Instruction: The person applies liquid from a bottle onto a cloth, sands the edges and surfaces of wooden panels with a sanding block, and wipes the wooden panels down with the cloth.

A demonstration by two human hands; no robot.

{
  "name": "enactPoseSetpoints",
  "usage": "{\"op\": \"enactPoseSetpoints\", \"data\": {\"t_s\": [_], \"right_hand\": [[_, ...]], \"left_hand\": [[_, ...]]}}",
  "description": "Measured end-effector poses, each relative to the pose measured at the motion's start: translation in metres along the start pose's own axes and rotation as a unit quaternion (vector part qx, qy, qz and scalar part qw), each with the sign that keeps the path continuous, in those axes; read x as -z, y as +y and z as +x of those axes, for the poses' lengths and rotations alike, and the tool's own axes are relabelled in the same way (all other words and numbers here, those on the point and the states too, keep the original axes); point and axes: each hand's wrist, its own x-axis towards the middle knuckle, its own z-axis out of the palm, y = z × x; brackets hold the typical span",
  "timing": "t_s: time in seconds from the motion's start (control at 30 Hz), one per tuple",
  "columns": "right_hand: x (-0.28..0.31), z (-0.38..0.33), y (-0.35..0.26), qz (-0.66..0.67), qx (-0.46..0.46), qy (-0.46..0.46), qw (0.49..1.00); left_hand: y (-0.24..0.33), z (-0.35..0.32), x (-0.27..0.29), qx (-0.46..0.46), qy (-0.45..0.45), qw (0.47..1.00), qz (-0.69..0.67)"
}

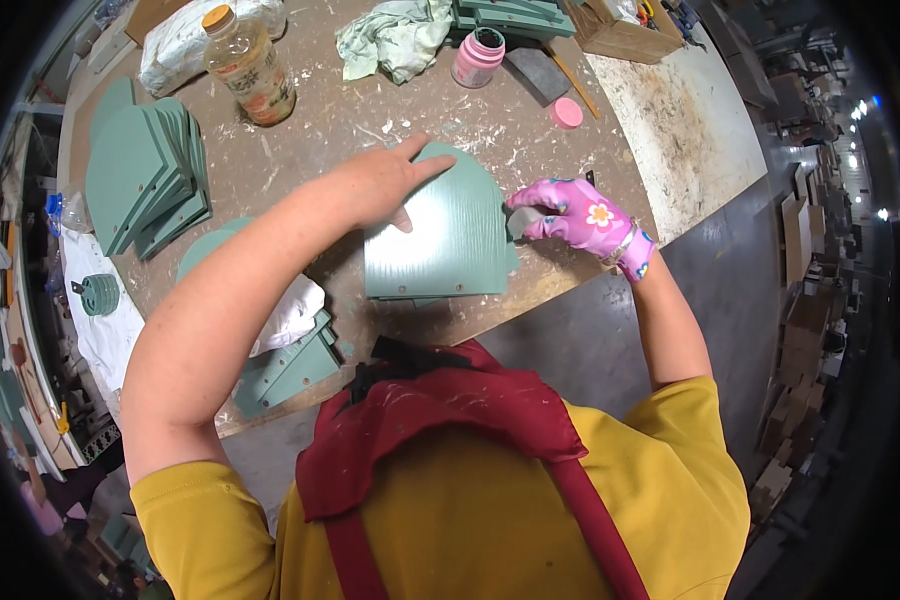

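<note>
Red apron [420,425] foremost, a worker [660,470] spreads the bare left hand [375,190] flat over a green panel [455,230] on the workbench [335,115], apparently steadying it, while the gloved right hand [582,215] pinches a grey pad [522,223] at its side.

Head camera, one view: wide fisheye, left of a side-by-side pair, worn on the head. Facing: steeply downward, picture upright. Range: close, left hand [375,187] and right hand [578,217] near mid-frame. Coverage: table [340,120] across upper left and upper centre; wearer's yellow shirt [470,520] at lower centre; floor [710,290] at right. Rim: dark, rounded; straight edges bowed.
</note>
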Motion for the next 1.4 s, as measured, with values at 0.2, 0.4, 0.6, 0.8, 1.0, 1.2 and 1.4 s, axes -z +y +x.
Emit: {"op": "enactPoseSetpoints", "data": {"t_s": [0.2, 0.4, 0.6, 0.8, 1.0, 1.2, 1.4], "right_hand": [[-0.016, -0.003, -0.016, 0.088, -0.179, 0.220, 0.955], [-0.051, 0.014, 0.002, -0.019, -0.133, 0.343, 0.930], [-0.062, 0.018, 0.020, 0.277, -0.131, 0.372, 0.876], [-0.058, 0.015, 0.013, 0.084, -0.092, 0.370, 0.921], [-0.052, 0.036, -0.003, -0.040, -0.081, 0.360, 0.929], [-0.033, 0.060, 0.008, -0.100, -0.054, 0.391, 0.913], [-0.035, 0.036, -0.005, -0.039, -0.084, 0.308, 0.947]], "left_hand": [[0.006, -0.006, -0.003, 0.001, 0.020, 1.000, 0.013], [0.005, -0.009, -0.012, 0.004, 0.057, 0.998, 0.011], [0.005, -0.010, -0.011, 0.005, 0.045, 0.999, -0.001], [0.006, -0.010, -0.010, 0.009, 0.039, 0.999, -0.009], [0.002, -0.009, -0.014, -0.004, 0.053, 0.999, -0.009], [0.006, -0.010, -0.011, 0.004, 0.046, 0.999, 0.010], [0.003, -0.010, -0.012, 0.015, 0.033, 0.999, 0.019]]}}
